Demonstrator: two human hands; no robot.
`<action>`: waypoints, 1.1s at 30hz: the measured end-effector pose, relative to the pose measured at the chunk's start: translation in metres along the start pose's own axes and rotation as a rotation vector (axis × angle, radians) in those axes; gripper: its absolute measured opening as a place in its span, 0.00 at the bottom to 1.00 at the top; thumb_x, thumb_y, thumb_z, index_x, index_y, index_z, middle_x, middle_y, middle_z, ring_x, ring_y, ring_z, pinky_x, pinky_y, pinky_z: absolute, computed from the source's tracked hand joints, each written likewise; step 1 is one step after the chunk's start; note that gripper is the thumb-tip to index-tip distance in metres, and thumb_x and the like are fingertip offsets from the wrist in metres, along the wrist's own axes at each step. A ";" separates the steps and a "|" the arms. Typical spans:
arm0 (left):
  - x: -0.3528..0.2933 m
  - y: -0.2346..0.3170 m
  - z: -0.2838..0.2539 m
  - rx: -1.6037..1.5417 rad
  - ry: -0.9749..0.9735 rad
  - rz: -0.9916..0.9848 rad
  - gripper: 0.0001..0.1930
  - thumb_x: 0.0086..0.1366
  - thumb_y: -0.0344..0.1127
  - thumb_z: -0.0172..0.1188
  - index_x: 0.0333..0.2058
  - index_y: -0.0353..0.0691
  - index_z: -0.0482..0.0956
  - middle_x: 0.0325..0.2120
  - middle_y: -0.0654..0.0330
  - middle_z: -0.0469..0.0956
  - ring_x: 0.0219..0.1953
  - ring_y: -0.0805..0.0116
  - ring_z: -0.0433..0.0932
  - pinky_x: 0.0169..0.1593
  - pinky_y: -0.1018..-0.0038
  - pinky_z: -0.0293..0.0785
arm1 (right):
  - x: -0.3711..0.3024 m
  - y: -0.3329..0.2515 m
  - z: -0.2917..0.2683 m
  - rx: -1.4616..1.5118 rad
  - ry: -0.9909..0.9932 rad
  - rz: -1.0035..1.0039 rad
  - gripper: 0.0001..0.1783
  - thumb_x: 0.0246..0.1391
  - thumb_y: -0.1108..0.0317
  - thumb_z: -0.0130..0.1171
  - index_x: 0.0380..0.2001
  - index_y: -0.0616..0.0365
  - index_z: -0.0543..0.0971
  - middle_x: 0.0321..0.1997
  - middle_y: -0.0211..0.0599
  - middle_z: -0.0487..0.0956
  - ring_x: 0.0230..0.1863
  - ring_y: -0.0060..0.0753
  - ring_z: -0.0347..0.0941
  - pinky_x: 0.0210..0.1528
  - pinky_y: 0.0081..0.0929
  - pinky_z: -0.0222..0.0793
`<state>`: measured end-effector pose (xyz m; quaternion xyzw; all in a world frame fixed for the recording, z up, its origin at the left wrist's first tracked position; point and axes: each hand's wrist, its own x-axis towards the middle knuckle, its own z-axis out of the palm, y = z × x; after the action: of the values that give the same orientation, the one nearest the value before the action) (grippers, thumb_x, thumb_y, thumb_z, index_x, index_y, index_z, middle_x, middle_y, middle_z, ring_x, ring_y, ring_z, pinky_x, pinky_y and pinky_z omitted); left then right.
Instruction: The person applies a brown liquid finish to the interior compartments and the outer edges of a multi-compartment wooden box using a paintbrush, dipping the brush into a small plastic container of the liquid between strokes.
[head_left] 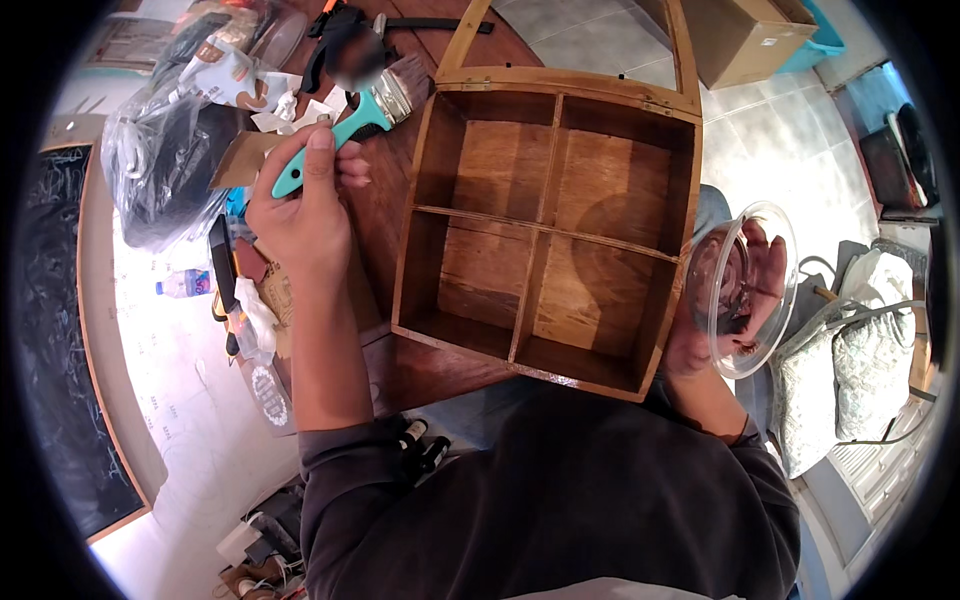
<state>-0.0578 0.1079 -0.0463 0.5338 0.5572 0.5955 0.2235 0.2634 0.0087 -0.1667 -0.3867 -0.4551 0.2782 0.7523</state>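
The left hand (305,205) grips a teal-handled brush (350,128) at upper left of centre, thumb pressed along the handle and fingers curled beneath; the right hand (690,340), at centre right, has its fingers spread around a clear round container (735,290). Between them, mid-frame, sits a four-compartment wooden box (540,228), its hinged frame (570,85) opened away toward the top. The container leans with its mouth turned sideways, so any liquid inside, which cannot be made out, might spill; a loaded brush could drip on the clutter beside it, and a bump from the right wrist could shift the box. Beneath lies a reddish-brown table (440,370); pale floor tiles (780,130) spread upper right, with a cardboard carton (745,40), while a blackboard (60,330) lines the left edge.
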 end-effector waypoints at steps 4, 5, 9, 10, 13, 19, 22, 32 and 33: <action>-0.006 0.004 0.000 0.042 -0.014 -0.024 0.13 0.72 0.32 0.64 0.46 0.25 0.81 0.30 0.48 0.84 0.26 0.68 0.82 0.30 0.75 0.79 | -0.007 0.006 0.001 0.298 0.107 0.075 0.52 0.52 0.46 0.73 0.73 0.48 0.58 0.70 0.55 0.64 0.69 0.49 0.65 0.69 0.51 0.67; -0.009 0.004 -0.003 0.035 -0.023 -0.014 0.13 0.72 0.32 0.64 0.46 0.25 0.81 0.30 0.48 0.84 0.26 0.68 0.82 0.30 0.75 0.79 | -0.007 0.004 0.003 0.256 0.115 0.090 0.52 0.52 0.46 0.74 0.73 0.47 0.58 0.70 0.54 0.64 0.69 0.49 0.65 0.69 0.51 0.67; -0.024 0.015 -0.010 0.090 -0.011 -0.014 0.12 0.72 0.31 0.64 0.45 0.25 0.81 0.30 0.48 0.84 0.26 0.67 0.81 0.30 0.75 0.78 | -0.006 -0.002 0.009 0.230 0.160 0.148 0.53 0.51 0.45 0.75 0.73 0.47 0.58 0.70 0.50 0.65 0.69 0.48 0.64 0.70 0.51 0.67; -0.028 0.017 -0.011 0.094 -0.012 -0.012 0.12 0.72 0.31 0.64 0.45 0.25 0.81 0.30 0.48 0.84 0.26 0.67 0.81 0.30 0.75 0.78 | -0.006 -0.003 0.010 0.236 0.173 0.162 0.54 0.50 0.45 0.75 0.73 0.47 0.58 0.70 0.49 0.65 0.70 0.48 0.64 0.70 0.51 0.67; -0.037 0.026 -0.013 0.166 0.013 -0.026 0.12 0.72 0.32 0.63 0.45 0.25 0.82 0.29 0.48 0.84 0.25 0.67 0.81 0.29 0.75 0.78 | -0.005 -0.004 0.011 0.218 0.130 0.113 0.54 0.50 0.44 0.76 0.73 0.48 0.58 0.70 0.48 0.66 0.70 0.47 0.64 0.70 0.52 0.66; -0.014 0.029 -0.009 0.296 -0.156 0.194 0.11 0.72 0.28 0.62 0.48 0.27 0.83 0.31 0.51 0.85 0.30 0.70 0.83 0.35 0.75 0.81 | -0.004 -0.006 0.012 0.385 0.205 0.204 0.53 0.51 0.46 0.75 0.72 0.51 0.58 0.70 0.49 0.65 0.68 0.47 0.68 0.67 0.46 0.72; -0.001 0.023 -0.019 0.477 -0.343 0.334 0.10 0.72 0.26 0.62 0.49 0.29 0.84 0.33 0.54 0.85 0.32 0.72 0.84 0.38 0.77 0.81 | 0.000 -0.016 0.024 0.310 0.356 0.285 0.75 0.27 0.38 0.86 0.74 0.55 0.54 0.70 0.52 0.65 0.69 0.48 0.68 0.70 0.43 0.69; -0.025 0.041 -0.040 0.534 -0.459 0.308 0.07 0.68 0.23 0.64 0.43 0.30 0.85 0.32 0.55 0.84 0.31 0.71 0.83 0.37 0.78 0.77 | -0.005 -0.013 0.017 0.134 0.195 0.196 0.76 0.33 0.32 0.81 0.75 0.61 0.49 0.73 0.52 0.63 0.70 0.50 0.66 0.72 0.45 0.65; -0.026 0.044 -0.046 0.605 -0.529 0.416 0.07 0.66 0.22 0.65 0.43 0.30 0.85 0.31 0.55 0.84 0.31 0.69 0.84 0.38 0.76 0.77 | -0.005 -0.013 0.017 0.076 0.150 0.188 0.76 0.34 0.32 0.81 0.75 0.61 0.49 0.73 0.52 0.62 0.70 0.50 0.66 0.72 0.45 0.65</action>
<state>-0.0758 0.0536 -0.0077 0.8096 0.5109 0.2810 0.0677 0.2473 0.0033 -0.1528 -0.4184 -0.3485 0.3348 0.7690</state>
